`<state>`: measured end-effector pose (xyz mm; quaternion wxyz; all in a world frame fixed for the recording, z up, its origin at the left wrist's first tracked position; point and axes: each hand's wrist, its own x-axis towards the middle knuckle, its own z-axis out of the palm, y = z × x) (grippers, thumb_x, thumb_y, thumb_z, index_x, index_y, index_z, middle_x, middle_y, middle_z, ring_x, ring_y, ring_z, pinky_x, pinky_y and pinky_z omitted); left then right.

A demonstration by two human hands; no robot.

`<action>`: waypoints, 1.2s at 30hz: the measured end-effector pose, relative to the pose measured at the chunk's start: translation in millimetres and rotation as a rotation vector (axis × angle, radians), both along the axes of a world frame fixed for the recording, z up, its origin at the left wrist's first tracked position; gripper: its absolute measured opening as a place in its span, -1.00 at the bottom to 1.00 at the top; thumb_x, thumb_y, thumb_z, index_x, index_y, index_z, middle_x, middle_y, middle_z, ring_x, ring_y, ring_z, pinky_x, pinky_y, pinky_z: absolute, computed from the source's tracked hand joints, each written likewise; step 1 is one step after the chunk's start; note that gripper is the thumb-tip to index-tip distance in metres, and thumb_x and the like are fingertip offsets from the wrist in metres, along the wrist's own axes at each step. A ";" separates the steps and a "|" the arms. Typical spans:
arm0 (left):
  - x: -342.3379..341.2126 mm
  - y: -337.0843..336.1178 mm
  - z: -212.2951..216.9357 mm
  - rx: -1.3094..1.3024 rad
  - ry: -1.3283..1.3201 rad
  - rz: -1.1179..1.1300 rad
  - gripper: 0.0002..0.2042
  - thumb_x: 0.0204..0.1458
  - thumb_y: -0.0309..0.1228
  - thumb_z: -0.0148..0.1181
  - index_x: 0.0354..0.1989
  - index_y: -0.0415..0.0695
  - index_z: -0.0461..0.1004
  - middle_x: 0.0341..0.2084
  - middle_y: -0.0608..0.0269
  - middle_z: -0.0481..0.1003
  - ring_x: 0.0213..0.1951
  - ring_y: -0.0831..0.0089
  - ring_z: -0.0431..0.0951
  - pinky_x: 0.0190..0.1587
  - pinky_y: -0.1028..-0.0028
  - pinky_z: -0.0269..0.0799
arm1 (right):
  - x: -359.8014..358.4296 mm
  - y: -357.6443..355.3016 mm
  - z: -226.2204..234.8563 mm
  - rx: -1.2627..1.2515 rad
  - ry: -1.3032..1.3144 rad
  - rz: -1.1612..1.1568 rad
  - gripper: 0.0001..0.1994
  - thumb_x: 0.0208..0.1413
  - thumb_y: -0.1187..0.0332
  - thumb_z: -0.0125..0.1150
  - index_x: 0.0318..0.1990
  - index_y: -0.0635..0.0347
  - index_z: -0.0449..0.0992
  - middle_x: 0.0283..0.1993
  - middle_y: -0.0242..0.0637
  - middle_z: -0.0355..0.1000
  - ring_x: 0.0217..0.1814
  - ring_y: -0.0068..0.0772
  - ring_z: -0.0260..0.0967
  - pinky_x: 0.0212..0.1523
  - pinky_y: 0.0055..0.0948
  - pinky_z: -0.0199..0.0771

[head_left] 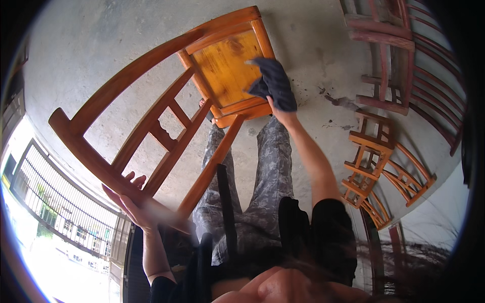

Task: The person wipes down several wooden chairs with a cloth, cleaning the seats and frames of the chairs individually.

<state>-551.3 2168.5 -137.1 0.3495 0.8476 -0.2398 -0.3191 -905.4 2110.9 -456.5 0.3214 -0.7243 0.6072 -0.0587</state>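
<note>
A glossy orange-brown wooden chair [225,65] stands in front of me, its slatted back reaching toward me on the left. My left hand [130,206] is wrapped around the chair's top rail, with fingers showing on its far side. My right hand [281,114] holds a dark blue cloth [275,83] at the right edge of the seat. The cloth hides most of the right fingers. One loose corner of it hangs over the seat panel, which is yellower than the frame and has dark grain marks. Part of the top rail near me is blurred.
Two small wooden chairs [371,146] stand on the right by the wall. Beyond them is reddish-brown slatted furniture [384,55]. A barred metal gate [65,202] lies at the left, with bright daylight behind it. The floor [116,40] is grey concrete, with dark debris [343,101] on it.
</note>
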 end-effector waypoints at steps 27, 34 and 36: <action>-7.7 0.2 5.5 -0.020 0.054 0.125 -0.40 0.13 -0.08 -0.30 0.26 0.00 -0.34 -0.13 -0.07 0.28 -0.27 0.30 0.46 -0.23 0.38 0.43 | 7.8 -33.3 -28.1 0.294 -0.149 -0.238 -0.43 0.00 0.03 0.09 -0.01 0.35 0.23 -0.21 0.02 0.35 -0.22 -0.05 0.32 -0.18 -0.24 0.32; -4.1 -2.2 7.4 -0.080 0.121 0.075 -0.40 0.14 -0.10 -0.27 0.28 0.07 -0.36 -0.14 -0.04 0.29 -0.31 0.34 0.49 -0.33 0.44 0.42 | 15.5 -50.4 21.1 0.181 0.052 -0.086 -0.67 0.06 0.25 0.08 -0.15 0.35 0.27 -0.25 0.03 0.30 -0.20 0.04 0.29 -0.28 -0.22 0.30; -3.5 -1.7 5.6 -0.094 0.139 0.060 -0.40 0.14 -0.10 -0.27 0.28 0.08 -0.36 -0.13 -0.04 0.29 -0.31 0.33 0.49 -0.33 0.44 0.42 | 55.5 -80.4 50.2 0.366 -0.231 -0.091 -0.68 0.00 0.28 0.13 -0.15 0.29 0.32 -0.19 0.01 0.34 -0.17 -0.01 0.31 -0.26 -0.25 0.32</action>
